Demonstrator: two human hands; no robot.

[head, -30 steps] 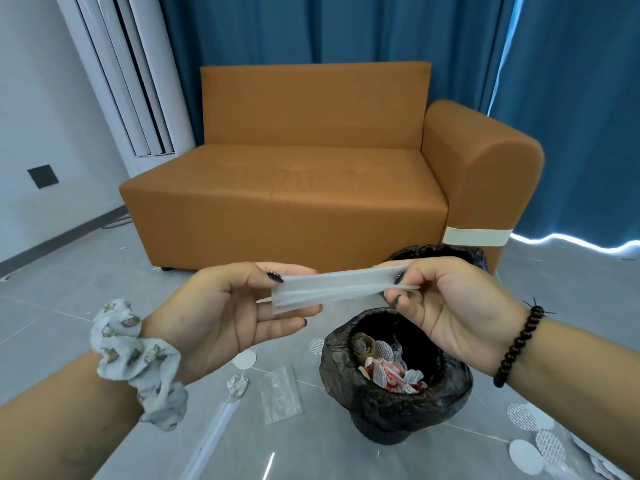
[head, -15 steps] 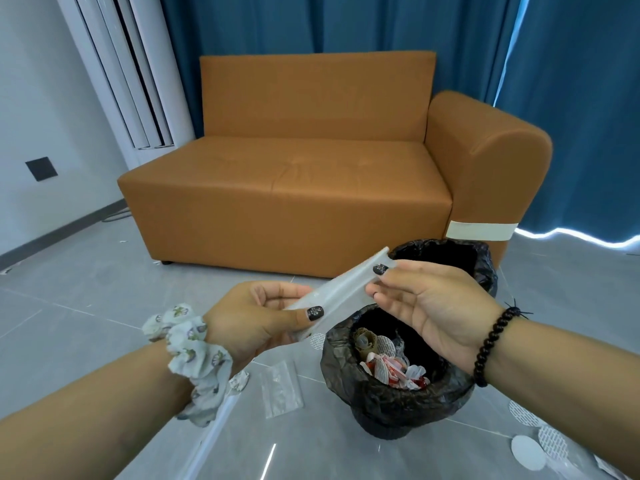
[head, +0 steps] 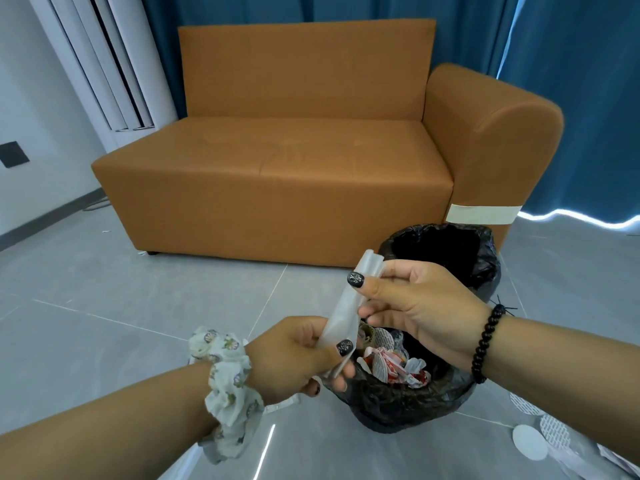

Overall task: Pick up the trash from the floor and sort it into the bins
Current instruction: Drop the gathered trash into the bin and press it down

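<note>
Orange sofa fills the upper middle, blue curtain behind it from 12 to 2 o'clock, a strip of pale tape on the base of its armrest; no writing readable on the tape. White blinds at 10 o'clock. Grey tiled floor under everything. Two bins lined with black bags sit at 4 o'clock of the sofa: the far bin just in front of the armrest, inside dark, contents can't tell; the near bin just below your hands, holding crumpled red-and-white wrappers and round perforated discs, print on them too small to read. Your left hand has thumb and curled fingers pinching the lower end of a translucent plastic strip; your right hand pinches its upper end between thumb and fingers. The strip runs steeply from about 7 to 1 o'clock, held in the air over the near bin's left rim, no label visible on it. Floral scrunchie on your left wrist, black bead bracelet on your right. Loose white discs lie on the floor at 4 o'clock of the near bin, well apart from it; markings unreadable.
</note>
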